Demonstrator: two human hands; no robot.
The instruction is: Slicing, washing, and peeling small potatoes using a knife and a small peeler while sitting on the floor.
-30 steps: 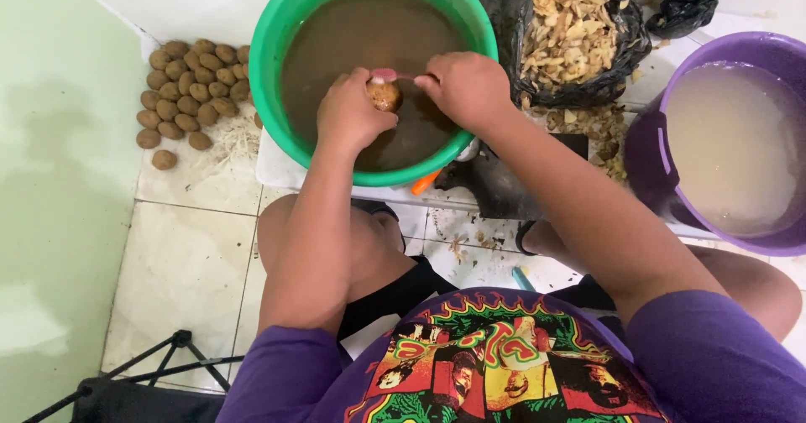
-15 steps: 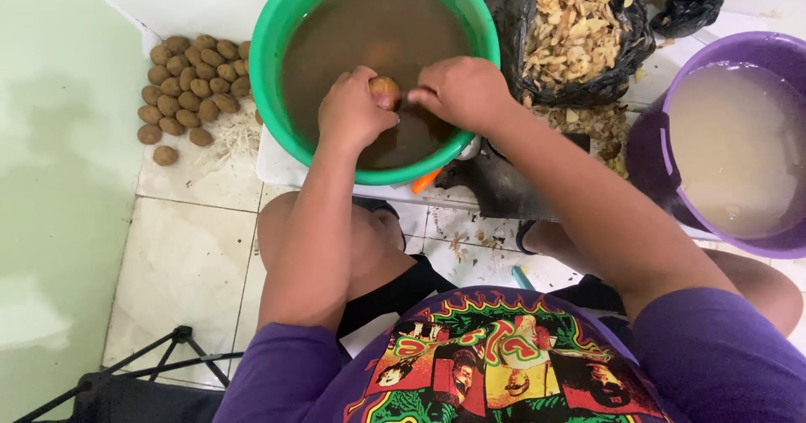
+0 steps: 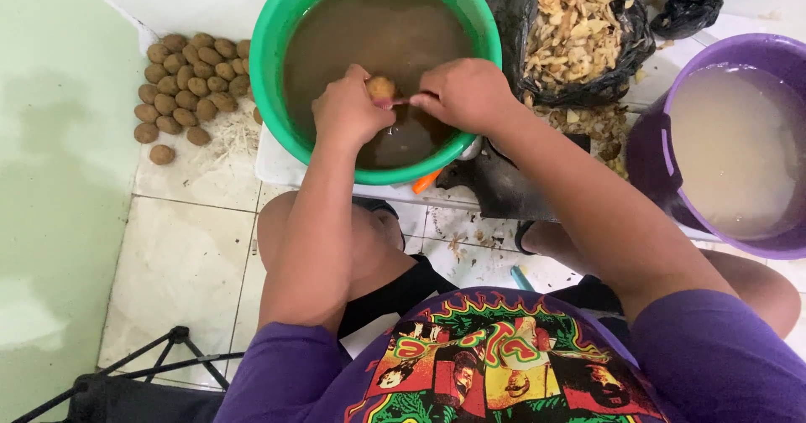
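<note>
Two basins, one green (image 3: 277, 45) and one purple (image 3: 651, 150), two black bags (image 3: 512, 12), and roughly twenty brown tubers (image 3: 186, 87).

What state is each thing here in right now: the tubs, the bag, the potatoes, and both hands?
Green basin: full of muddy brown water.
Purple bucket: holds cloudy pale water.
Black bag: open, heaped with peelings.
Potato pile: dry, unwashed, on the floor tiles.
Held potato: lifted above the water.
Left hand: grip closed on the held potato.
Right hand: grip closed on a thin brush handle.
</note>
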